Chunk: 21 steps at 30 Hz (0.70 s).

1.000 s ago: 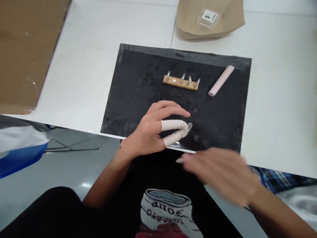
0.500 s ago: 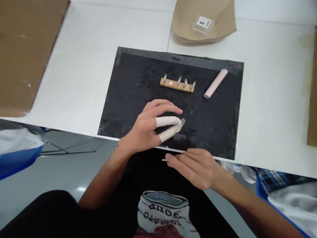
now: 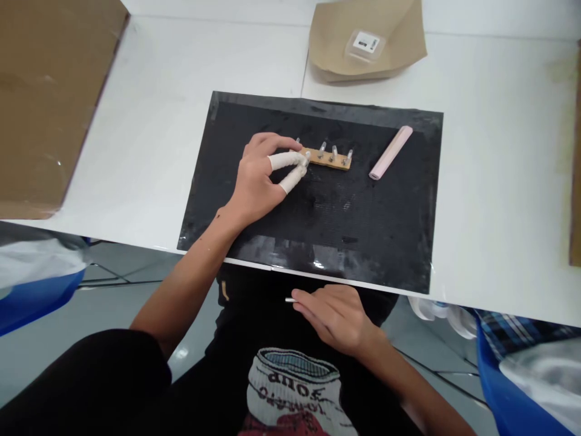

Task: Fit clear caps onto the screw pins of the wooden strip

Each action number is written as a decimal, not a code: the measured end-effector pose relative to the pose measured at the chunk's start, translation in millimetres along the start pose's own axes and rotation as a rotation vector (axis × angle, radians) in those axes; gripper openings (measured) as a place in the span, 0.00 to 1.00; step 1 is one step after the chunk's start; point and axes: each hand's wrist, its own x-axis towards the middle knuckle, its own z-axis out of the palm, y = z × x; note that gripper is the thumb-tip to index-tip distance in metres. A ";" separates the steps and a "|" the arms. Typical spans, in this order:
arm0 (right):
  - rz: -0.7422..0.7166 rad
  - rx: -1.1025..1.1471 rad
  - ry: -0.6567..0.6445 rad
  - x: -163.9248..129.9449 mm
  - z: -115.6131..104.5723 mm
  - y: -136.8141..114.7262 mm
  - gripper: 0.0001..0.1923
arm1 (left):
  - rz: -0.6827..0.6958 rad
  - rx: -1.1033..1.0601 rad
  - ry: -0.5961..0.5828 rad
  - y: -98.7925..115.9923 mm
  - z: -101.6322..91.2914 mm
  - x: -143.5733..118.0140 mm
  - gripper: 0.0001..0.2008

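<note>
My left hand (image 3: 258,178), with white finger cots on thumb and forefinger, pinches a small clear piece (image 3: 307,156) over the left part of a narrow tan strip (image 3: 333,162). Several small clear pieces stand upright along that strip; its left end is partly behind my fingers. Whether the pinched piece touches the strip I cannot tell. Below the table edge, near my lap, my right hand (image 3: 338,316) is closed around a thin metal rod-like tool (image 3: 289,300), of which only the tip shows.
A pale pink bar (image 3: 391,152) lies on the black mat (image 3: 272,224), right of the strip. Behind the mat, a brown paper tray (image 3: 329,60) holds a clear labelled box (image 3: 364,45). Cardboard (image 3: 49,109) covers the table's left side. Blue bins (image 3: 503,387) stand below the table.
My left hand has moved up and left with the clear piece, from the mat's front to the strip. My right hand has shifted slightly down and left, still holding the metal tool.
</note>
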 end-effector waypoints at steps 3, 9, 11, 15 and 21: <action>0.004 0.017 0.014 -1.7 1.7 2.7 0.08 | -0.049 -0.025 0.057 -0.8 4.4 3.0 0.06; -0.002 0.044 0.027 -1.0 5.9 8.2 0.09 | -0.102 0.005 0.088 0.3 10.2 2.6 0.05; -0.003 0.054 0.029 -0.3 8.2 8.9 0.08 | -0.110 0.022 0.097 -0.1 11.2 2.7 0.05; 0.019 0.087 0.028 0.1 12.5 10.0 0.07 | -0.107 0.044 0.132 -3.3 13.3 3.0 0.06; 0.007 0.109 0.046 0.6 20.1 9.7 0.06 | -0.131 0.053 0.151 -7.9 16.1 2.2 0.12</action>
